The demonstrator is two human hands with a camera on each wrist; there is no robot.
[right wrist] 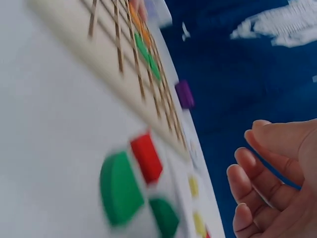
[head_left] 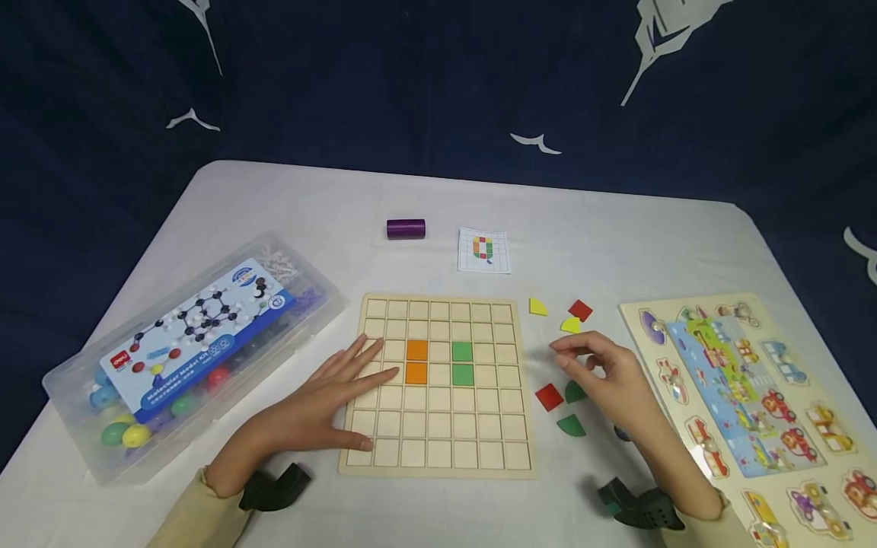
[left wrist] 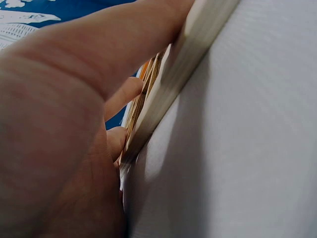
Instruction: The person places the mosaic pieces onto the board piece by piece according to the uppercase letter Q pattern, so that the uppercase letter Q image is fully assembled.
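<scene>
My left hand [head_left: 318,407] rests with spread, straight fingers on the left side of a wooden grid board [head_left: 438,464]; in the left wrist view its thumb [left wrist: 54,74] lies along the board's edge. Two orange squares [head_left: 416,361] and two green squares [head_left: 462,364] sit in the grid's cells. Right of the board, my right hand [head_left: 610,377] hovers with loosely bent fingers and nothing visible in them. Near it lie red squares [head_left: 549,396], yellow quarter circles [head_left: 537,307] and green quarter circles [head_left: 571,426]. A dark piece [head_left: 621,433] is partly hidden under the right wrist.
A pattern card [head_left: 483,251] and a purple cylinder [head_left: 406,229] lie behind the board. At left stands a clear plastic molecular model kit box [head_left: 192,350]. A wooden picture puzzle board [head_left: 754,396] takes up the right side, beside the right forearm.
</scene>
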